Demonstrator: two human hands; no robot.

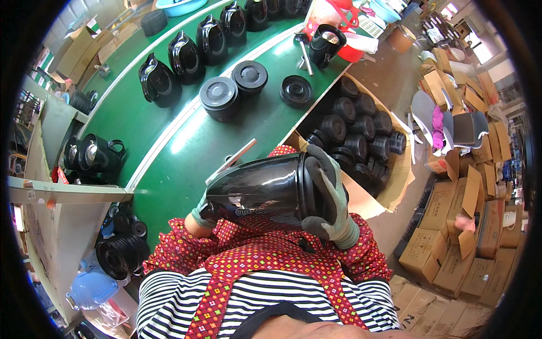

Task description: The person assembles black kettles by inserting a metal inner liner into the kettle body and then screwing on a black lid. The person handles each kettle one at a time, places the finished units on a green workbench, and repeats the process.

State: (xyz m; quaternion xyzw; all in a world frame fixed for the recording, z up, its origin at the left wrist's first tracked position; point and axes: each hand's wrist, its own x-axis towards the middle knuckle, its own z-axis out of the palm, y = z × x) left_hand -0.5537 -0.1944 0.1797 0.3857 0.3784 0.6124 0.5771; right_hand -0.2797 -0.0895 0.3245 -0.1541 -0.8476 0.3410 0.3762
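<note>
I hold a glossy black jug (254, 186) on its side in front of my chest. My left hand (201, 212), in a pale glove, grips its left end; most of its fingers are hidden behind the jug. At the other end, my right hand (332, 200), in a grey-green glove with dark palm and fingertips, is closed around a black round base (307, 189). A thin metal rod (232, 161) slants up beside the jug's left end; whether my left hand holds it I cannot tell.
Several black jugs (183, 59) stand along the green table (180, 152). Nearer are stacked black round bases (219, 97) and a single one (296, 91). To the right, an open carton (395, 189) holds many more. A jug (326, 45) stands at the table's right edge; cartons (423, 251) are piled farther right.
</note>
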